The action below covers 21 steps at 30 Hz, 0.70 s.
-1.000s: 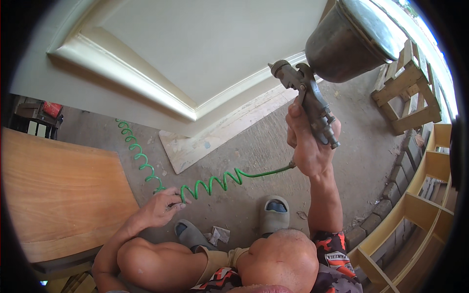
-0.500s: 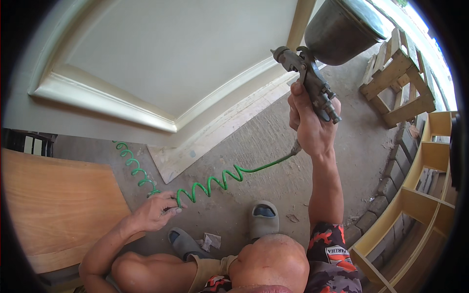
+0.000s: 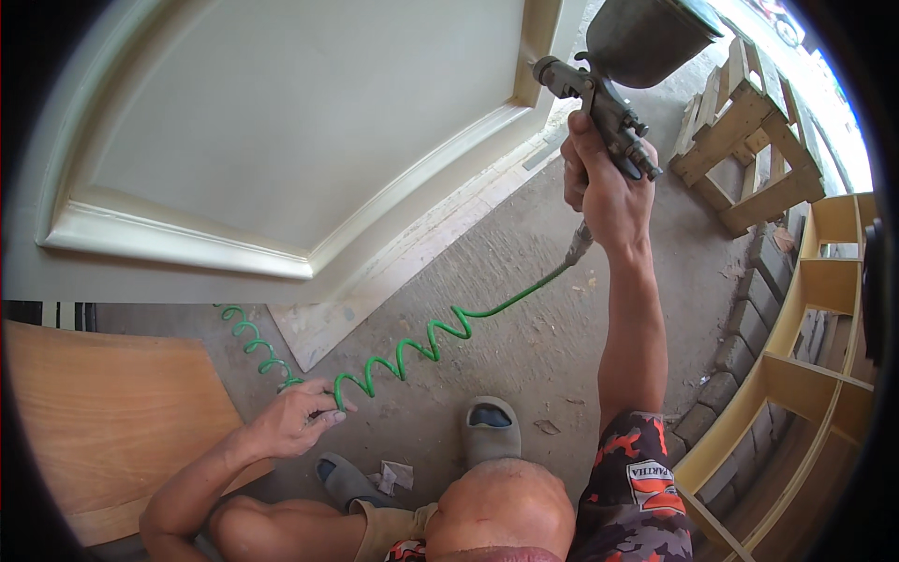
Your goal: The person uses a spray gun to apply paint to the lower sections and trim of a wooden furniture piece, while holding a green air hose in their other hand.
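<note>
A metal spray gun (image 3: pixel 604 112) with a grey cup (image 3: pixel 648 39) on top is gripped in my right hand (image 3: pixel 604 192), thumb up along its back. Its nozzle points left, toward a cream-white panel (image 3: pixel 309 112) with a raised moulded frame. From below my right hand a coiled green air hose (image 3: pixel 412 348) runs down to the left. My left hand (image 3: pixel 292 417) has its fingers closed around the hose coils, low beside a brown wooden board. More of the hose continues up behind that hand toward the panel's lower edge.
The brown wooden board (image 3: pixel 122 412) lies at the left. A whitish plank (image 3: pixel 314 337) is under the panel. On the right stand a wooden pallet-like crate (image 3: pixel 749 140), a row of grey blocks (image 3: pixel 721 393) and a yellowish shelf frame (image 3: pixel 787 375). Crumpled paper (image 3: pixel 397 476) lies near my sandals (image 3: pixel 492 431).
My right hand with the spray gun has shifted slightly up and right in the picture. The panel sits a little further left in view. My left hand stays on the hose.
</note>
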Tool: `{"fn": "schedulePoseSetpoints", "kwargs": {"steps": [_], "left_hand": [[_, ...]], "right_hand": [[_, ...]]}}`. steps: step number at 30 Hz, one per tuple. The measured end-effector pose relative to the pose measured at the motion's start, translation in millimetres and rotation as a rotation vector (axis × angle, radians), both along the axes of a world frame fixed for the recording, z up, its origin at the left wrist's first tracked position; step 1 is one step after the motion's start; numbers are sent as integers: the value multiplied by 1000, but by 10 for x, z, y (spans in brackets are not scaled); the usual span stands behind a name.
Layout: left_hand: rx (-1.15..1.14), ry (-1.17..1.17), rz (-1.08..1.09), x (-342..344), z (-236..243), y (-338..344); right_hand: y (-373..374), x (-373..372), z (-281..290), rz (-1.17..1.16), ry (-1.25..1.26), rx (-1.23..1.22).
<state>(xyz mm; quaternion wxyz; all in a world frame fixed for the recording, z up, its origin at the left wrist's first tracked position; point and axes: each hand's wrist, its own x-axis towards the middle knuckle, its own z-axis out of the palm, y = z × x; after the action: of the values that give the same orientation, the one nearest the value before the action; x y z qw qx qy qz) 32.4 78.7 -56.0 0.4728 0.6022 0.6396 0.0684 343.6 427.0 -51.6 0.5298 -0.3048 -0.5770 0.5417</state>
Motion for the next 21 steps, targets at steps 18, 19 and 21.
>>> {"fn": "schedulePoseSetpoints", "kwargs": {"steps": [18, 19, 21], "left_hand": [[-56, -21, 32, 308, 109, 313], [-46, -23, 31, 314, 96, 320], [-54, -25, 47, 324, 92, 331]], "right_hand": [[987, 561, 97, -88, -39, -70], [1053, 604, 95, -90, -41, -70], [1168, 661, 107, -76, -24, -97]]}}
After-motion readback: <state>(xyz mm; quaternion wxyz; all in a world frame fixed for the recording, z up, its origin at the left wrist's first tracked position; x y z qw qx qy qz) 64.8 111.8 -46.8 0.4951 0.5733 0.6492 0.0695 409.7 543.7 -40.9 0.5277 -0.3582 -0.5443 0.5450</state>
